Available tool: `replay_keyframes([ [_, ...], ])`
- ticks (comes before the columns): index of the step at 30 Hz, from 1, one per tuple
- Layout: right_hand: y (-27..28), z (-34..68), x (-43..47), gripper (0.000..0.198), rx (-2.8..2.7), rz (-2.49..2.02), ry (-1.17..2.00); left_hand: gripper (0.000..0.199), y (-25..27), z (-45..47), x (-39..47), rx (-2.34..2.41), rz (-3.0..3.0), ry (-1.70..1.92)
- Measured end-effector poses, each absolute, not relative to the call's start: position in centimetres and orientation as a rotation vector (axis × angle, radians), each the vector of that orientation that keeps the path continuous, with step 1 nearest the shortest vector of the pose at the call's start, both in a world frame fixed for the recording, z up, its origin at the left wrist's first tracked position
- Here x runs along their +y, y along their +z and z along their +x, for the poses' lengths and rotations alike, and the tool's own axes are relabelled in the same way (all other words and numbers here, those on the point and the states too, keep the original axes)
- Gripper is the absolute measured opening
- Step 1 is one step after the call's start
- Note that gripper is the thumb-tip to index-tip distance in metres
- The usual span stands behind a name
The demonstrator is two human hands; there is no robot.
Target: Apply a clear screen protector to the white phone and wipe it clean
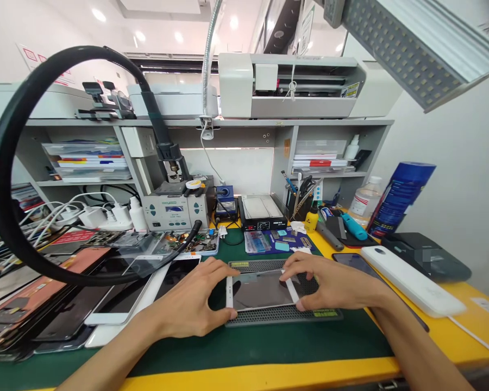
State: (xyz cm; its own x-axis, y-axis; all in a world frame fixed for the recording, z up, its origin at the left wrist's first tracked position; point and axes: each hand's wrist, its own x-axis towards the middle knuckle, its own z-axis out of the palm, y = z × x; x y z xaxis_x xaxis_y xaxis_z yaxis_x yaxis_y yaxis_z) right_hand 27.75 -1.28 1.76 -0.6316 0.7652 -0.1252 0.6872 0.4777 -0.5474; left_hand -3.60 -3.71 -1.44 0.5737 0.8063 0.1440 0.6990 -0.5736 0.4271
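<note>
A white-framed smartphone [262, 290] with a dark screen lies sideways over a grey perforated mat [264, 316]. My left hand [195, 298] grips its left end, thumb at the near edge and fingers at the far edge. At the other end, my right hand [326, 282] holds it between thumb and fingers in the same way. Part of the mat's right side is hidden under my right hand. Beneath the mat is a dark green work mat [269, 345].
Several phones [122, 293] are piled on the left, under a thick black hose [0, 179] that loops from a hot air station [175, 212]. A white power bank-like block [411, 279] and a dark phone [403, 304] lie right. A lamp [415, 49] hangs overhead.
</note>
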Motion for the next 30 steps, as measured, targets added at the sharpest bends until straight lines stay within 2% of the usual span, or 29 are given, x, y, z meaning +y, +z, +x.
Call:
replay_keyframes([
  [6,1.94,27.83,-1.44,0.047,-2.588,-1.302,0.834,0.040,-1.31,-3.51,-3.65,1.191,2.510,0.475],
  [30,1.42,27.89,-1.40,0.050,-2.586,-1.329,0.780,0.038,-1.04,-3.54,-3.75,1.165,2.503,0.455],
])
